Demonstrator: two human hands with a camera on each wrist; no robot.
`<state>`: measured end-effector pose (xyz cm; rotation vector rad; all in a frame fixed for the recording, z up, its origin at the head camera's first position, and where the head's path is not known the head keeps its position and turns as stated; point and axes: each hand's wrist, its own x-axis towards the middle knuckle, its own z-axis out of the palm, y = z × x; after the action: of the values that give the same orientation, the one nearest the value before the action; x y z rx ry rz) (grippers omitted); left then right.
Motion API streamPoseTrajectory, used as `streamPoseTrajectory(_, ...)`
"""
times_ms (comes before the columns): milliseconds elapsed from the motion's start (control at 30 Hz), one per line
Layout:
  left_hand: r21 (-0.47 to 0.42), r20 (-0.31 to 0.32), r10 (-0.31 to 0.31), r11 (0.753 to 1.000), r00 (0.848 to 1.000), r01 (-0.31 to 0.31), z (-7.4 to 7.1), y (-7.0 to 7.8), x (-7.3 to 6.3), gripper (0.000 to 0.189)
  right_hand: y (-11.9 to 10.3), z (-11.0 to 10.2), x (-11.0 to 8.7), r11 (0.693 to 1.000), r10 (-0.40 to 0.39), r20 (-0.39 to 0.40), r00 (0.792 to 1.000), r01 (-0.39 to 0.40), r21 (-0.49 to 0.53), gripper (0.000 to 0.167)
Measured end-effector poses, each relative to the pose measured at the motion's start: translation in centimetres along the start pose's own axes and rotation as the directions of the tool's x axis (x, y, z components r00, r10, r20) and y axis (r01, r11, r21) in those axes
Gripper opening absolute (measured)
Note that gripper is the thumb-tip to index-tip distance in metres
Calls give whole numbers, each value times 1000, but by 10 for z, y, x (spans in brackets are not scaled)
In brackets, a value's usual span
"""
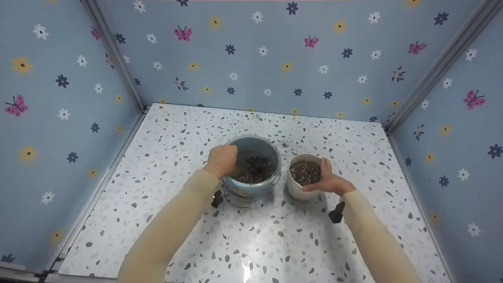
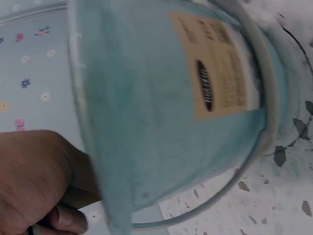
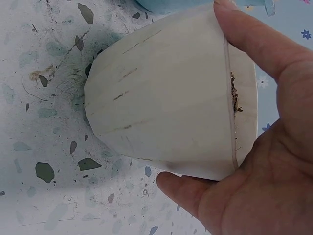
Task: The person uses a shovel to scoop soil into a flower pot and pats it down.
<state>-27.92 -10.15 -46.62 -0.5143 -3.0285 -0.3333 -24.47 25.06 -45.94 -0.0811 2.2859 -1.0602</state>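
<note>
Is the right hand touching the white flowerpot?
Touching: the right wrist view shows the right hand against the white flowerpot, its thumb lying across the rim.

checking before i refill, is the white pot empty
No, dark soil shows inside the white pot in the head view.

A bucket (image 1: 251, 191) holding soil (image 1: 259, 169) stands on a table (image 1: 118, 216) before a back wall (image 1: 251, 59), a soil-filled pot (image 1: 295, 190) just right of it. The left hand (image 1: 222, 159) is at the bucket's left rim, the right hand (image 1: 332, 181) at the pot's right.
</note>
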Motion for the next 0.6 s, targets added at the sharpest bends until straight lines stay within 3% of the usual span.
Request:
streamPoseTrajectory(100, -45, 91, -59, 997, 994, 63, -12, -1, -1, 13, 25, 3, 31, 1000, 8, -38, 999, -8, -11, 139)
streamPoseTrajectory(300, -124, 157, -63, 989, 986, 83, -21, -1, 2, 19, 27, 1, 33, 999, 36, -38, 999, -37, -15, 142)
streamPoseTrajectory(600, -92, 106, -60, 993, 993, 70, -11, -4, 2, 7, 28, 4, 35, 1000, 24, -43, 999, -24, -10, 141)
